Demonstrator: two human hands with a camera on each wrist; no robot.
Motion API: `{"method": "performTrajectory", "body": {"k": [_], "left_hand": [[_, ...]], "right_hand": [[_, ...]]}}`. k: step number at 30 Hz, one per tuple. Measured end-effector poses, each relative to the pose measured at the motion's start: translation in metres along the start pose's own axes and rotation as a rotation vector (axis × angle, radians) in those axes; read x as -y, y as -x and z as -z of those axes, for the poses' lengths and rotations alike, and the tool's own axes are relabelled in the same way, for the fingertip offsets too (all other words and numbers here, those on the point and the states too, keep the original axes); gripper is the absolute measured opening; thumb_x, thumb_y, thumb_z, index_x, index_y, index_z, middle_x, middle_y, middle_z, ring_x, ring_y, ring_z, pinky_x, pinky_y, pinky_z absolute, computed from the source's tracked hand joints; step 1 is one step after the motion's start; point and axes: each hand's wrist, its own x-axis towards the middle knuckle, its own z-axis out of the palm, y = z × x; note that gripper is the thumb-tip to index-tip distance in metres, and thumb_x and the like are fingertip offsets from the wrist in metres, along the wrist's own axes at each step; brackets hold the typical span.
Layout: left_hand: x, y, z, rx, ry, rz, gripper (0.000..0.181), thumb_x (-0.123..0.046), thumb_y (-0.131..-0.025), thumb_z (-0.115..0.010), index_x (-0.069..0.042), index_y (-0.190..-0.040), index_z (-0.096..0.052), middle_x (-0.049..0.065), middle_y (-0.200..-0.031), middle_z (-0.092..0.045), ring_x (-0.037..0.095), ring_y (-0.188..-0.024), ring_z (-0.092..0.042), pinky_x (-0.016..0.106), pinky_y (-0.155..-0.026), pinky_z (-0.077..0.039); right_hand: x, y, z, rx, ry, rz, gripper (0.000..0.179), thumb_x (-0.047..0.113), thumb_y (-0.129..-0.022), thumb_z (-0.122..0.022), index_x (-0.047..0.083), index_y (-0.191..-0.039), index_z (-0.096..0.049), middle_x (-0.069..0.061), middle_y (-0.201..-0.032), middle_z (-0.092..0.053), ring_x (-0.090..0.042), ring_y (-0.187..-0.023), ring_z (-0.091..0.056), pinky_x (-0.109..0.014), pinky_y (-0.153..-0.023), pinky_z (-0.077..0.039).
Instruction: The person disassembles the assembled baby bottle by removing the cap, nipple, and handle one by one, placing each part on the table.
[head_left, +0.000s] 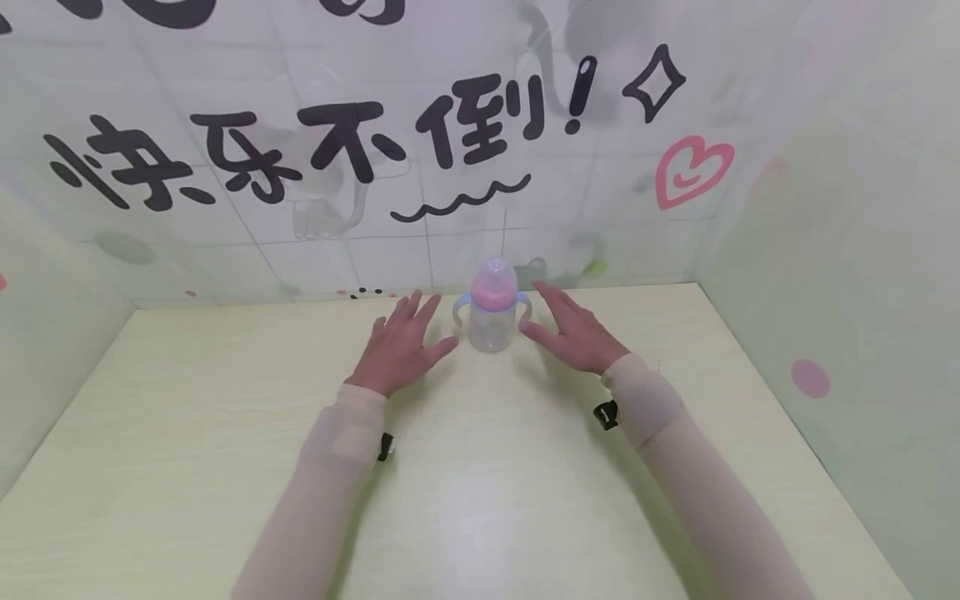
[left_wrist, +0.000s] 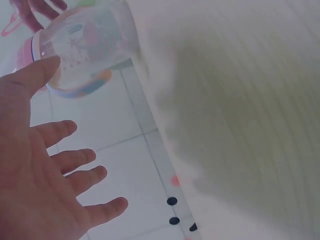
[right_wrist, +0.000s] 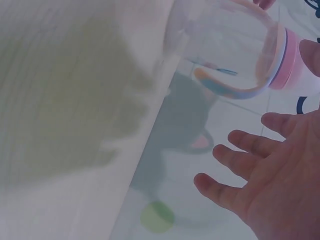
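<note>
A clear baby bottle (head_left: 492, 329) with a pink collar, a see-through cap and two bluish side handles stands upright near the back of the table. To its left is my left hand (head_left: 397, 346), fingers spread and the thumb close to one handle. My right hand (head_left: 576, 332) is at the other side, fingers extended, thumb near the right handle. Both wrist views show spread fingers around the bottle (left_wrist: 95, 37) with nothing gripped. Whether either thumb touches a handle I cannot tell.
The pale wood-grain table (head_left: 465, 500) ends at a glossy white back wall (head_left: 375, 267) with black lettering and a pink heart (head_left: 693, 172). Pale side panels (head_left: 847, 292) border it left and right. Dark straps or devices (head_left: 606, 414) show at both wrists.
</note>
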Motion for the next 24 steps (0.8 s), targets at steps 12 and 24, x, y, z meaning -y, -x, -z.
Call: {"method": "performTrajectory", "body": {"k": [12,24], "left_hand": [[-0.011,-0.02,-0.015,-0.032,0.079,-0.018,0.084,-0.051,-0.091,-0.065,-0.008,-0.155,-0.03,0.023,-0.158,-0.028,0.037,-0.146,-0.026,0.066,-0.109,-0.029],[-0.022,-0.034,-0.019,-0.04,0.166,0.008,0.092,-0.051,-0.085,-0.073,-0.009,-0.154,-0.03,0.016,-0.153,-0.039,0.035,-0.139,-0.037,0.063,-0.109,-0.032]], "right_hand": [[0.016,-0.016,-0.003,-0.042,-0.066,0.096,0.074,0.055,-0.098,-0.05,0.028,-0.159,-0.018,-0.001,-0.161,-0.027,-0.026,-0.147,-0.029,-0.058,-0.114,-0.03],[0.028,-0.029,-0.005,-0.072,-0.119,0.142,0.071,0.05,-0.098,-0.054,0.024,-0.157,-0.024,0.0,-0.154,-0.038,-0.021,-0.138,-0.041,-0.054,-0.109,-0.038]]}}
